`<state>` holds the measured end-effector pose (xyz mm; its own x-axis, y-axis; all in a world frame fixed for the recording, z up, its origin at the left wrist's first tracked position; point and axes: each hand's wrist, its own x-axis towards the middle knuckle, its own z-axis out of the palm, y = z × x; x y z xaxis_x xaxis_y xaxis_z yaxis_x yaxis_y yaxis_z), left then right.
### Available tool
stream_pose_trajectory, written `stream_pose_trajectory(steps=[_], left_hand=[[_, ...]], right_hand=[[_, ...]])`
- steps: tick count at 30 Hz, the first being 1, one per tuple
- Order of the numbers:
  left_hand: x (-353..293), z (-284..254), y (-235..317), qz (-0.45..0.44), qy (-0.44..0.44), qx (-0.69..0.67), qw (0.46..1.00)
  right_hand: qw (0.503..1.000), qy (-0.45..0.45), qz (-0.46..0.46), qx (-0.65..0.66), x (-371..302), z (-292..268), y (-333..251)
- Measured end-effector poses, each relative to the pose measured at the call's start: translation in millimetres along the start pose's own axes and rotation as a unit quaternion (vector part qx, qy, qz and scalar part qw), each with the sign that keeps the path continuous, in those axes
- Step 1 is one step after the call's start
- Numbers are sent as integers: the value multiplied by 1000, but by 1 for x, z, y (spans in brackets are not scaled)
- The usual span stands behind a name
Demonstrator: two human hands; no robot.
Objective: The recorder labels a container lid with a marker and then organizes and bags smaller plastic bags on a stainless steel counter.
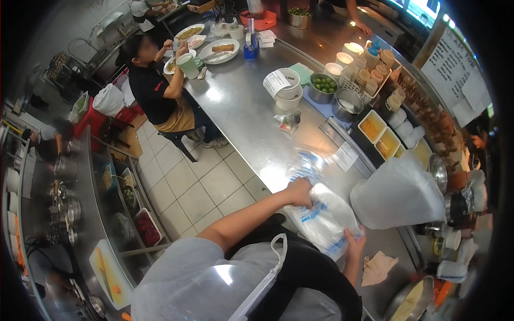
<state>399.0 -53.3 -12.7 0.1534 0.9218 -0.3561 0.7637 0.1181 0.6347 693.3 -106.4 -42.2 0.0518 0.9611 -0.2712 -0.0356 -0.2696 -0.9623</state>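
A roll of clear plastic bags [325, 216] with blue print lies at the near edge of the steel counter, right in front of me. My left hand [300, 192] is closed like a fist on the plastic at the roll's far left side. Around the roll's near right end, my right hand [354, 242] is curled with its thumb on top. A loose, crumpled stretch of the same plastic [310, 165] spreads over the counter beyond my left hand. The fingertips of both hands are partly hidden.
A large whitish plastic bag [399, 190] stands to the right, beside a crumpled brown paper piece [379, 267]. Further along the steel counter [235, 107] are white tubs [289, 99], a pot of green limes [323, 85] and sauce trays [372, 127]. A seated person [158, 85] is at the far left.
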Motion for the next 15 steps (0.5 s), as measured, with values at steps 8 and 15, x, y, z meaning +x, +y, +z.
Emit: stream_pose_trajectory(steps=[8, 15], left_hand=[[-36, -33, 38, 90, -393, -475, 782], [23, 9, -14, -20, -57, -362, 930]], right_hand=[[997, -13, -64, -38, -44, -30, -91], [952, 162, -97, -242, 8, -11, 9]])
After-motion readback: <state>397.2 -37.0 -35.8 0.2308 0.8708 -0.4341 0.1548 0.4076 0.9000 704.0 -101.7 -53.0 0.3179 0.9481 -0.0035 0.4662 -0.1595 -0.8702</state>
